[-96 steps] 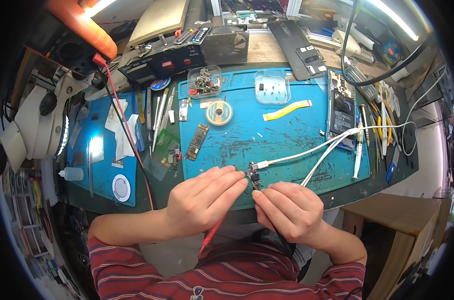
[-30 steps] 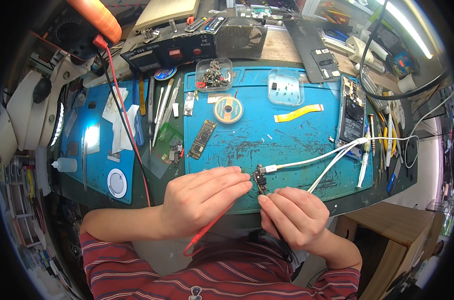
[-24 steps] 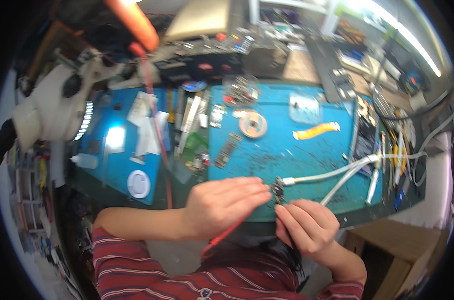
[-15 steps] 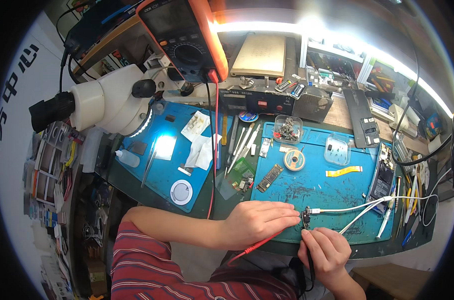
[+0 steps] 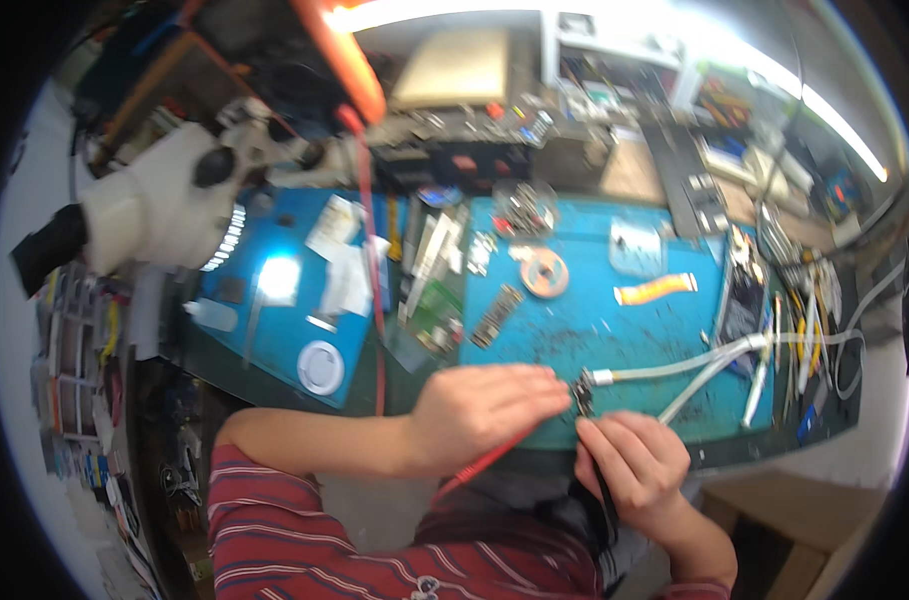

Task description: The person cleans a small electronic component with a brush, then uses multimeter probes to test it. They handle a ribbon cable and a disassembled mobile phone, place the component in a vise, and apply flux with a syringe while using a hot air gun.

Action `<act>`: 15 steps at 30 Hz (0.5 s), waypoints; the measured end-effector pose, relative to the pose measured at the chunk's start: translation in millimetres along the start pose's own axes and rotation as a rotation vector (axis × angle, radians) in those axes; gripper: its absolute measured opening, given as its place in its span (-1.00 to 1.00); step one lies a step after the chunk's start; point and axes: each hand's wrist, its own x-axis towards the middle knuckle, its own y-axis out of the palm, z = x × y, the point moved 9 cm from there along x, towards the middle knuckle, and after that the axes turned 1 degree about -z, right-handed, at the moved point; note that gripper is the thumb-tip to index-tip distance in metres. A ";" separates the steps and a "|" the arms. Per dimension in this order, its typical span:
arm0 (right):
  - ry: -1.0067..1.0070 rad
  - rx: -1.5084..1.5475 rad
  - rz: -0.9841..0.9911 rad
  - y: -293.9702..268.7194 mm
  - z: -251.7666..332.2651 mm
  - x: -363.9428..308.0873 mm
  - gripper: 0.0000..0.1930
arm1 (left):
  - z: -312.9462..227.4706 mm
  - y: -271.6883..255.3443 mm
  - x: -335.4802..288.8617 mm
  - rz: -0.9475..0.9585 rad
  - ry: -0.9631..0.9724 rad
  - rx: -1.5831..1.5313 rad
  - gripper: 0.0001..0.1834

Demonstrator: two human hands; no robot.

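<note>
My left hand is closed around a red multimeter probe, its fingers reaching to the left side of a small dark circuit board. A white cable has its plug at the board's upper right. Just below the board, my right hand pinches a black probe, whose lead hangs down past the palm. Both probe tips are too blurred or covered to tell whether they touch the board. The orange multimeter stands at the upper left, partly cut off by the blur.
On the blue mat lie a solder spool, a long circuit board, an orange flex cable and a clear box. An opened phone and screwdrivers are at the right. The white microscope stands left.
The whole view has shifted, so the bench appears further left and higher, and the picture is blurred. Both hands stay at the small board with their probes.
</note>
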 end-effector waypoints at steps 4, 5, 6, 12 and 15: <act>0.023 -0.029 -0.027 1.1 -4.4 -4.2 -0.74 | 1.5 5.5 5.0 0.003 0.008 0.008 -0.71; 0.025 -0.030 -0.039 1.2 -4.9 -5.4 -0.75 | 0.8 5.8 5.2 0.007 0.007 0.014 -0.71; 0.023 -0.026 -0.057 1.3 -4.4 -6.0 -0.75 | 0.7 4.8 5.1 0.013 0.004 0.029 -0.71; 0.028 -0.027 -0.055 1.7 -4.6 -7.5 -0.75 | 0.3 5.5 5.2 0.030 0.008 0.024 -0.72; 0.024 -0.035 -0.050 1.8 -4.3 -7.1 -0.75 | 0.5 5.5 4.8 0.033 0.013 0.027 -0.71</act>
